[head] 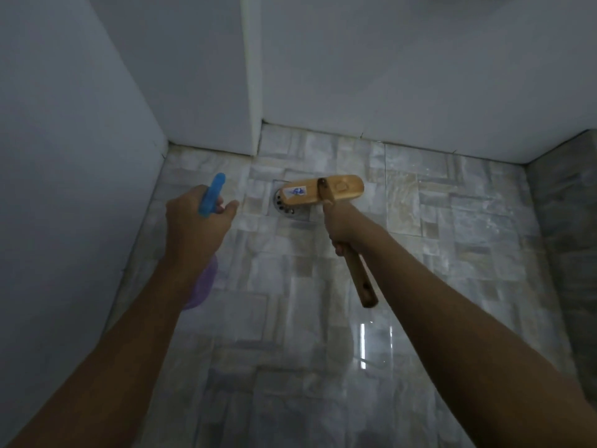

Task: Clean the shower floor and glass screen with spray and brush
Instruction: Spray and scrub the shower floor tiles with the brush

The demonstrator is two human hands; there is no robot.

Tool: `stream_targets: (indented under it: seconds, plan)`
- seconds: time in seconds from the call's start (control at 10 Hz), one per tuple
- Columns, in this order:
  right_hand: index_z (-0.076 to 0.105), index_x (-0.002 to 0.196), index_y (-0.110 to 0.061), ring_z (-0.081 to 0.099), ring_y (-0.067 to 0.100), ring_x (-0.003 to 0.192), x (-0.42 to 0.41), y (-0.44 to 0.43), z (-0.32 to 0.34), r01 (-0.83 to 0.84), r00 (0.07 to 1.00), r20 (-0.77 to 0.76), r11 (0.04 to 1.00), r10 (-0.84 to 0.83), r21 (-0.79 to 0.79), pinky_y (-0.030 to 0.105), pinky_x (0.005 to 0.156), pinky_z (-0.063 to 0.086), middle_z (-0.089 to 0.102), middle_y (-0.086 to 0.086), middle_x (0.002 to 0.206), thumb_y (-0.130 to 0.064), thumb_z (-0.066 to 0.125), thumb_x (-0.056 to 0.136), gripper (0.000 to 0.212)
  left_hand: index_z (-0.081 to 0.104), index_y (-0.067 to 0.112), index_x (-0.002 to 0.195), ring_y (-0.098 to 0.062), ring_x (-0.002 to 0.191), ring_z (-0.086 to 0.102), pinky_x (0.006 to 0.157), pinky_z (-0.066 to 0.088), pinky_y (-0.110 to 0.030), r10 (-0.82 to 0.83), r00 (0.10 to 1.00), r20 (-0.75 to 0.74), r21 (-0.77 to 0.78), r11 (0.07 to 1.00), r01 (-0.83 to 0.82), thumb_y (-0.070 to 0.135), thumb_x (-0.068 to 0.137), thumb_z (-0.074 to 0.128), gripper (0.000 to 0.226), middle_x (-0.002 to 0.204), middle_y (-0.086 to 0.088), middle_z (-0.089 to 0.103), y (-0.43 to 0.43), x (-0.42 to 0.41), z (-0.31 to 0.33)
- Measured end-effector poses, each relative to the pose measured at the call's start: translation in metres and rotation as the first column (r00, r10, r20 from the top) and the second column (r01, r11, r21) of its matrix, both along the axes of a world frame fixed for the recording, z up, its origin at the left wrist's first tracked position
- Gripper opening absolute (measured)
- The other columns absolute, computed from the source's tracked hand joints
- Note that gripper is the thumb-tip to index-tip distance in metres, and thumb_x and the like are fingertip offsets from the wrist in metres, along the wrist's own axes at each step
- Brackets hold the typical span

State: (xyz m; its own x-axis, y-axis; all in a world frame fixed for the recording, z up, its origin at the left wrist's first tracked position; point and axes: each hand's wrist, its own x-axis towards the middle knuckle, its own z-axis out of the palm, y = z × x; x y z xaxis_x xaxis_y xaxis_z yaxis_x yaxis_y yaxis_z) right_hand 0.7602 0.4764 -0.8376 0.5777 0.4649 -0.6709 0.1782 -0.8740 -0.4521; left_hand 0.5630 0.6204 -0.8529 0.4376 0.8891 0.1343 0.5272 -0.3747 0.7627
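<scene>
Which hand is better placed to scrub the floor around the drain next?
Right. The right hand grips the handle of the brush, whose head covers part of the drain. The left hand holds only the spray bottle, nearer the left wall.

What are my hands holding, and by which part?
Left hand grips the spray bottle at its neck, below the blue trigger. Right hand grips the brush partway along its wooden handle.

brush [321,193] over drain [284,206], spray bottle [211,197] left
</scene>
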Motion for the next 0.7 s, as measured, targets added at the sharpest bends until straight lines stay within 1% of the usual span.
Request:
stream_targets:
  seconds: [0.1, 0.2, 0.3, 0.4, 0.5, 0.6, 0.7]
  plan:
    - [0.049, 0.107, -0.007, 0.053, 0.022, 0.061, 0.012, 0.044, -0.004, -0.036, 0.995, 0.093, 0.998, 0.031, 0.053, 0.034, 0.054, 0.056, 0.056, 0.018, 0.095, -0.007, 0.038, 0.106, 0.011, 0.063, 0.012, 0.073, -0.006, 0.053, 0.054, 0.059, 0.049, -0.024, -0.002, 1.0, 0.009, -0.017, 1.0, 0.002, 0.023, 0.078, 0.083, 0.024, 0.062, 0.003, 0.059, 0.005, -0.002, -0.008]
    - [0.06, 0.096, 0.002, 0.065, 0.031, 0.081, 0.03, 0.086, 0.007, -0.014, 0.997, 0.073, 0.998, 0.01, 0.062, 0.034, 0.067, 0.056, 0.061, 0.019, 0.097, 0.001, 0.054, 0.097, 0.006, 0.064, 0.01, 0.075, -0.016, 0.056, 0.058, 0.061, 0.052, -0.03, 0.0, 0.999, 0.041, -0.031, 1.0, 0.002, 0.024, 0.079, 0.082, 0.023, 0.065, -0.003, 0.062, 0.009, -0.001, -0.013]
    - [0.054, 0.083, 0.0, 0.066, 0.036, 0.086, 0.046, 0.11, 0.007, 0.037, 0.997, 0.065, 0.991, -0.046, 0.129, 0.047, 0.091, 0.057, 0.061, 0.022, 0.088, 0.002, 0.044, 0.099, 0.019, 0.065, 0.007, 0.076, -0.017, 0.057, 0.058, 0.06, 0.054, -0.034, 0.011, 0.997, 0.077, -0.041, 0.999, -0.008, 0.023, 0.079, 0.081, 0.023, 0.067, -0.007, 0.064, 0.011, -0.002, -0.013]
    - [0.045, 0.071, -0.01, 0.061, 0.031, 0.076, 0.025, 0.093, 0.005, 0.092, 0.993, 0.062, 0.989, -0.099, 0.113, 0.028, 0.069, 0.055, 0.053, 0.011, 0.076, 0.004, 0.05, 0.095, 0.028, 0.065, 0.007, 0.076, -0.016, 0.057, 0.058, 0.061, 0.055, -0.035, 0.055, 0.992, 0.111, -0.061, 0.997, -0.048, 0.023, 0.081, 0.08, 0.022, 0.067, -0.006, 0.064, 0.017, -0.011, -0.011]
    - [0.034, 0.067, -0.015, 0.048, 0.018, 0.06, 0.002, 0.078, -0.007, 0.081, 0.994, -0.078, 0.994, -0.076, 0.068, 0.035, 0.077, 0.056, 0.044, 0.006, 0.071, 0.006, 0.053, 0.093, 0.039, 0.068, 0.007, 0.08, -0.018, 0.058, 0.061, 0.061, 0.056, -0.032, 0.069, 0.99, 0.126, -0.034, 0.997, -0.065, 0.024, 0.084, 0.078, 0.02, 0.069, -0.006, 0.065, 0.019, -0.02, -0.008]
    - [0.044, 0.071, -0.01, 0.059, 0.024, 0.068, 0.016, 0.102, -0.018, 0.251, 0.955, -0.188, 0.962, -0.229, 0.103, 0.038, 0.077, 0.059, 0.051, 0.011, 0.074, 0.01, 0.051, 0.092, 0.029, 0.067, 0.005, 0.076, -0.018, 0.057, 0.06, 0.058, 0.053, -0.028, 0.002, 0.988, 0.151, 0.028, 1.0, -0.006, 0.021, 0.084, 0.078, 0.021, 0.067, -0.007, 0.064, 0.016, -0.023, -0.006]
    - [0.048, 0.081, -0.002, 0.057, 0.029, 0.065, 0.029, 0.134, 0.0, 0.221, 0.971, -0.136, 0.957, -0.198, 0.185, 0.04, 0.071, 0.058, 0.052, 0.015, 0.074, 0.008, 0.032, 0.096, 0.024, 0.066, 0.006, 0.074, -0.011, 0.052, 0.055, 0.055, 0.046, -0.013, -0.057, 0.989, 0.139, 0.079, 0.996, 0.047, 0.02, 0.083, 0.079, 0.021, 0.063, -0.002, 0.061, 0.009, -0.021, -0.007]
